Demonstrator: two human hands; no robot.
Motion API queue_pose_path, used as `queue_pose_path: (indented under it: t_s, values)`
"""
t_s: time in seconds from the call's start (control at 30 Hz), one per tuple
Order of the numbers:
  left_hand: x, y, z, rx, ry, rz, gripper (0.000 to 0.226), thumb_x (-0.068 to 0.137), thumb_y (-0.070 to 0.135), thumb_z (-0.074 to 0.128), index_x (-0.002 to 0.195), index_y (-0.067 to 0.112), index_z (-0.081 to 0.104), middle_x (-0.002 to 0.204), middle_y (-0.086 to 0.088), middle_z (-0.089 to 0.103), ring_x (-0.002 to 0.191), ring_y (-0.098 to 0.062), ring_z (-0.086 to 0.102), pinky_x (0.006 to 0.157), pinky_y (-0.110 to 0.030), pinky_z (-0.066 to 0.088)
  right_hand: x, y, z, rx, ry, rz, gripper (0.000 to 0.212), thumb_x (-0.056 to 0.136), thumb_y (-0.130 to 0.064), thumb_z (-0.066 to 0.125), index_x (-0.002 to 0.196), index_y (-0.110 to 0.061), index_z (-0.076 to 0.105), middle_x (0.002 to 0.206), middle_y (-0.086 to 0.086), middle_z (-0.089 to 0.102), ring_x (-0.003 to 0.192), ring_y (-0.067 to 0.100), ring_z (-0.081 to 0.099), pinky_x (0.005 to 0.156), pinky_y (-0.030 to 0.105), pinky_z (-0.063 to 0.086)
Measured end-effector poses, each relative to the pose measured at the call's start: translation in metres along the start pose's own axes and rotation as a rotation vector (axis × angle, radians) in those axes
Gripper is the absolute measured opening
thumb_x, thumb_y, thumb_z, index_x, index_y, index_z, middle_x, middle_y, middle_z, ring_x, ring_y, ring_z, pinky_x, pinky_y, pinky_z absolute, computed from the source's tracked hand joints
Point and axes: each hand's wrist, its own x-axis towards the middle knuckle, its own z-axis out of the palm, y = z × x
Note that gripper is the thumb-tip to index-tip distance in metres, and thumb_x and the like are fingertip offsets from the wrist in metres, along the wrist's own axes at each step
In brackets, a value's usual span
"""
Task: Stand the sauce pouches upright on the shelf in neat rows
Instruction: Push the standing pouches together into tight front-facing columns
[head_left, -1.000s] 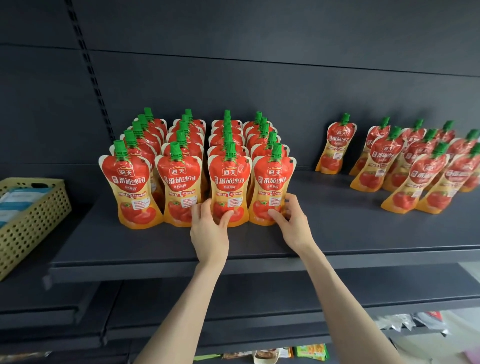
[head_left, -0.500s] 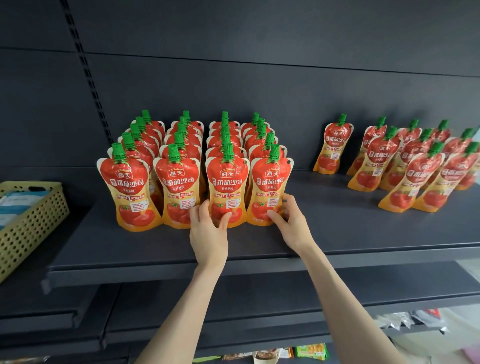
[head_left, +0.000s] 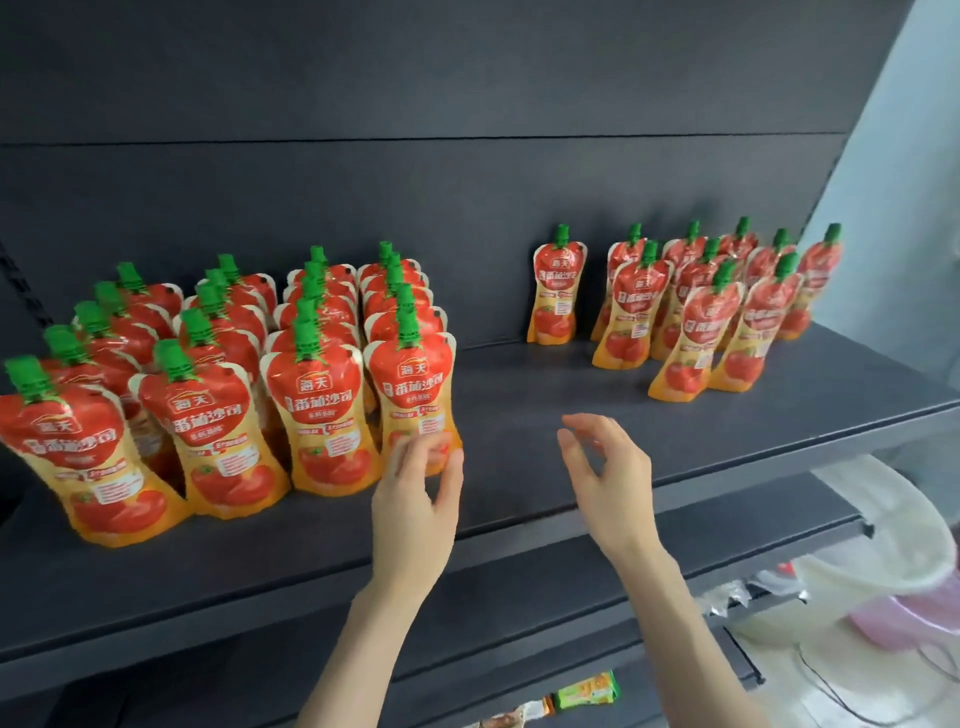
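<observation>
On shelf: upright pouches in rows (4 across), L hand & R hand loose, empty.

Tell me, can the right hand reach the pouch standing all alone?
Probably yes: the right hand hovers open and empty, and only bare shelf lies between it and the lone pouch near the back wall.

One head-worn camera looks forward and slightly down, close to the shelf, facing its back panel
</observation>
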Motion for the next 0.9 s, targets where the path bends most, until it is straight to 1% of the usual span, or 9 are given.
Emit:
queue_pose_path:
  t_s: [0.07,0.17,0.3,0.47,0.53,0.6,0.7,0.77,0.9]
  values:
    - [0.005,0.016,0.025,-0.043,-0.067,0.019,0.019,0.09,0.027,0.055,0.1,0.013,0.062,0.094,0.005,0.062,0.088,-0.01,0.061,0.077,-0.023,0.051,0.01,0.014,-0.028,-0.034,0.025,-0.032,0.015,0.092,-0.018,0.057,0.104,-0.014,0.065,0.1,-0.009,0.063,0.101,0.014,0.059,0.091,0.032,0.047]
    - [0.007,0.04,0.071,-0.072,-0.119,0.042,0.026,0.091,0.039,0.053,0.1,0.017,0.062,0.091,0.011,0.062,0.087,-0.003,0.059,0.077,-0.016,0.047,0.025,0.044,-0.071,-0.063,0.032,-0.049,0.014,0.092,-0.017,0.057,0.102,-0.013,0.066,0.099,-0.007,0.064,0.099,0.015,0.06,0.089,0.033,0.048]
    - [0.001,0.079,0.145,-0.151,-0.127,-0.033,0.012,0.09,0.022,0.058,0.098,0.015,0.064,0.09,0.016,0.062,0.092,0.002,0.058,0.077,-0.01,0.045,0.048,0.091,-0.131,-0.087,0.036,-0.04,0.013,0.091,-0.013,0.057,0.1,-0.012,0.066,0.099,-0.006,0.065,0.094,0.013,0.059,0.083,0.033,0.049]
    - [0.008,0.118,0.226,-0.232,-0.145,-0.105,0.012,0.089,0.019,0.059,0.101,0.017,0.062,0.092,0.013,0.063,0.092,0.001,0.058,0.075,-0.006,0.043,0.086,0.134,-0.183,-0.054,0.031,-0.033,0.013,0.09,-0.01,0.056,0.096,-0.017,0.065,0.093,-0.013,0.063,0.09,0.011,0.06,0.078,0.029,0.048]
    - [0.018,0.127,0.25,-0.231,-0.14,-0.124,0.015,0.089,0.02,0.06,0.103,0.019,0.06,0.096,0.009,0.062,0.092,-0.002,0.059,0.075,-0.008,0.044,0.103,0.146,-0.195,-0.015,0.03,-0.024,0.013,0.091,-0.011,0.056,0.095,-0.02,0.064,0.09,-0.017,0.061,0.089,0.011,0.06,0.079,0.029,0.05]
    - [0.03,0.132,0.271,-0.211,-0.117,-0.143,0.022,0.087,0.023,0.062,0.108,0.022,0.055,0.102,0.012,0.057,0.094,-0.002,0.056,0.075,-0.01,0.044,0.12,0.157,-0.202,-0.002,0.024,-0.021,0.011,0.092,-0.015,0.057,0.096,-0.022,0.064,0.09,-0.019,0.061,0.087,0.008,0.06,0.079,0.029,0.05]
    - [0.049,0.129,0.299,-0.187,-0.07,-0.188,0.042,0.083,0.029,0.066,0.12,0.02,0.048,0.112,0.012,0.048,0.104,-0.004,0.049,0.078,-0.008,0.037,0.151,0.178,-0.205,0.019,0.009,0.019,0.012,0.092,-0.019,0.057,0.102,-0.018,0.064,0.098,-0.009,0.063,0.089,0.005,0.06,0.081,0.032,0.05]
    - [0.06,0.127,0.314,-0.226,-0.073,-0.24,0.051,0.08,0.035,0.068,0.123,0.021,0.047,0.118,0.011,0.051,0.108,-0.003,0.05,0.078,-0.007,0.038,0.173,0.194,-0.204,0.029,0.022,0.018,0.017,0.092,-0.022,0.058,0.108,-0.017,0.062,0.105,-0.008,0.06,0.09,0.004,0.058,0.082,0.033,0.05]
    - [0.072,0.124,0.338,-0.324,-0.102,-0.357,0.045,0.078,0.036,0.071,0.116,0.029,0.049,0.106,0.019,0.061,0.098,0.008,0.057,0.077,-0.011,0.043,0.204,0.218,-0.2,0.081,-0.012,0.057,0.028,0.088,-0.033,0.062,0.112,-0.026,0.051,0.11,-0.012,0.053,0.099,0.005,0.054,0.082,0.022,0.047]
